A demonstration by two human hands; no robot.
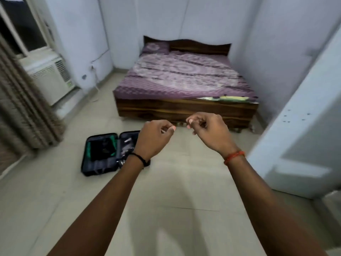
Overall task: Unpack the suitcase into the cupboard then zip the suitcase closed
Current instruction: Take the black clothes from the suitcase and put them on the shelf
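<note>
Still, the open suitcase (108,153) lay on the floor, left of both loosely curled, empty hands, nearer the left hand (155,137) than the right hand (208,130), clothes inside.

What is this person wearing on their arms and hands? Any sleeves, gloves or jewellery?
No gloves and no sleeves in view: both forearms are bare down to the frame's edge. The left hand has a thin black band round its wrist. The right hand has an orange-red thread band round its wrist. No rings or watch can be made out.
</note>
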